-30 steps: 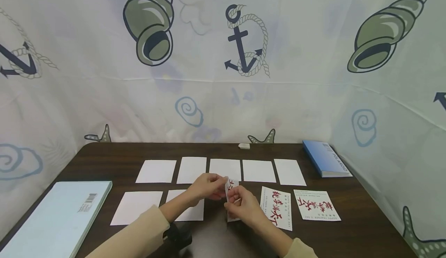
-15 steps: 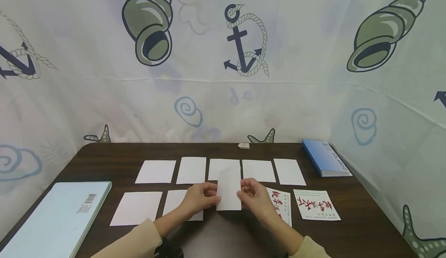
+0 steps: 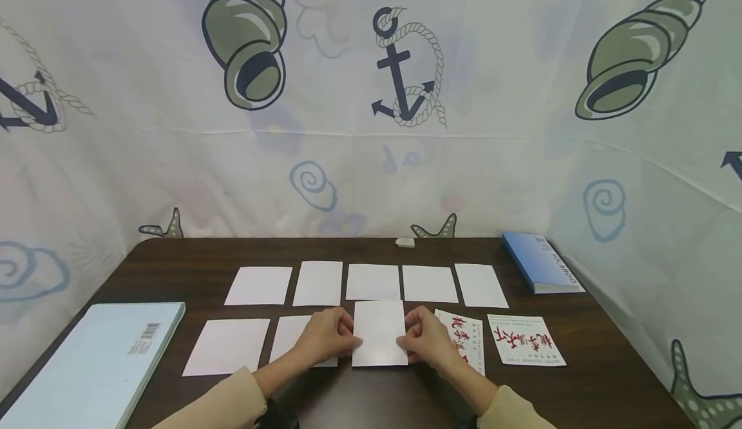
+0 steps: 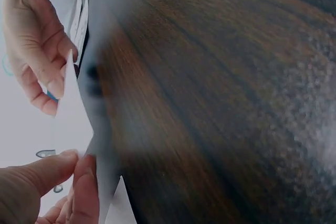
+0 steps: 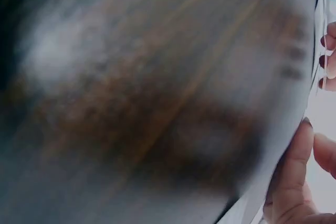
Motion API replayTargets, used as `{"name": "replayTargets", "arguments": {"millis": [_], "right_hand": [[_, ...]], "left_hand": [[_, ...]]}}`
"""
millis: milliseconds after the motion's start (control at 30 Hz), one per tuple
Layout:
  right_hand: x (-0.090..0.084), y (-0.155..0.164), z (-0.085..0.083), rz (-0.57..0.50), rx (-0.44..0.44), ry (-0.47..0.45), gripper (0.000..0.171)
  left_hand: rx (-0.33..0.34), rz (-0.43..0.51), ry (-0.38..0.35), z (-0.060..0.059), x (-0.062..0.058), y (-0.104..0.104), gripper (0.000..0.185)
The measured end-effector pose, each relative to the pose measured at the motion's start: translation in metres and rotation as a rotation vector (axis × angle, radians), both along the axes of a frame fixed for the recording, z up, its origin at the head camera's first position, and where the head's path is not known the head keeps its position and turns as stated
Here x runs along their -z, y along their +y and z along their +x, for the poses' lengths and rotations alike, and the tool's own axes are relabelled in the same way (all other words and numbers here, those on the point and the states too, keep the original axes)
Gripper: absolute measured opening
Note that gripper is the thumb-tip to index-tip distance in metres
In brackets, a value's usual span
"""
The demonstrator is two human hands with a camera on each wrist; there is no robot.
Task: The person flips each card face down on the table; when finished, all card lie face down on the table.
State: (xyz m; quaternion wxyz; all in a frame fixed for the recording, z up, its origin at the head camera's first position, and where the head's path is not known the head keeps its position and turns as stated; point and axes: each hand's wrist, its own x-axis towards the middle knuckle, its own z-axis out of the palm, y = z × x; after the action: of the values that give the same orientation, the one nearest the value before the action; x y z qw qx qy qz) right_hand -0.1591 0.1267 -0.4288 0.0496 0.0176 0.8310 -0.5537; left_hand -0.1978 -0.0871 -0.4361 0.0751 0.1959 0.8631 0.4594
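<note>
A white card (image 3: 379, 335) with its blank face showing is held just over the front middle of the table. My left hand (image 3: 326, 337) pinches its left edge between thumb and fingers. At the opposite edge my right hand (image 3: 429, 337) holds it the same way. In the left wrist view the card (image 4: 73, 121) stretches between both hands, tilted. To the right of it lie two cards with red brush writing, a partly covered one (image 3: 464, 333) and a fully visible one (image 3: 525, 340). A blank card (image 3: 290, 335) is partly hidden behind my left hand.
Several blank cards, among them a middle one (image 3: 373, 282), form a row farther back. Another blank card (image 3: 227, 346) lies front left. A pale blue box or book (image 3: 104, 352) occupies the left side, a blue book (image 3: 542, 265) the back right. A small white block (image 3: 405, 243) sits at the rear edge.
The card has turned from showing its red-lettered side to its blank side, then come lower and closer. Both hands now hold its opposite edges.
</note>
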Motion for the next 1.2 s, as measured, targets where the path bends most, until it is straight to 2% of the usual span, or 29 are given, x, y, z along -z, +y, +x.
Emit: {"name": "replayTargets", "arguments": {"millis": [200,733,1100,1200], "right_hand": [[0.0029,0.0,-0.0002,0.073,-0.073,-0.006,0.037],[0.0085,-0.0055,-0.0033,0.326,-0.107,0.108,0.035],[0.0062,-0.0045,-0.003,0.37,-0.111,0.116,0.036],[0.0071,-0.002,-0.0038,0.341,-0.107,0.105,0.037]], "left_hand": [[0.03,-0.087,0.034,0.0009,0.0008,0.0001,0.024],[0.052,-0.223,0.127,-0.0006,-0.0014,0.0013,0.024],[0.079,-0.297,0.132,-0.0007,-0.0069,0.003,0.026],[0.086,-0.298,0.118,-0.0009,-0.0073,0.0032,0.026]]}}
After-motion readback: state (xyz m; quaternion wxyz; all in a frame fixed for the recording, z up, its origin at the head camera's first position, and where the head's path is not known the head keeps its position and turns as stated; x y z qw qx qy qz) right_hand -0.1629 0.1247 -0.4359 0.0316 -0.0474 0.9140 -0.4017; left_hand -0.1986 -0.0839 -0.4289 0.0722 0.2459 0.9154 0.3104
